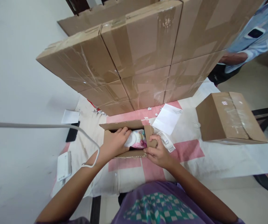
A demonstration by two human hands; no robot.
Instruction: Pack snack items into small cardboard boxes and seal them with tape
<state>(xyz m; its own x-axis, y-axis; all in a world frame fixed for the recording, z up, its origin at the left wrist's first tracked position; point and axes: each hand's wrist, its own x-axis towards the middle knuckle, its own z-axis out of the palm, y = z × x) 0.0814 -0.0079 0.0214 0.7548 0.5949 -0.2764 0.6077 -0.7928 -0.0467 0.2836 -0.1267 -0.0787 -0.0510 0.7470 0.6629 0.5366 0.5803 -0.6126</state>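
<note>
Head view: left hand (116, 142) curled around packet (137, 139) inside box (124, 125); right hand (157, 153) pinches box flap.

Stacked taped cartons (143, 53), 1 sealed box (229, 118), white paper sheet (167, 119)

The left hand (115, 143) hides much of the printed packet (139, 139) inside the small box (122, 125), its print unreadable.

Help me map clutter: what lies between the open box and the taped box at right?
In the head view, a white paper sheet and crumpled wrapping on the cloth.
</note>
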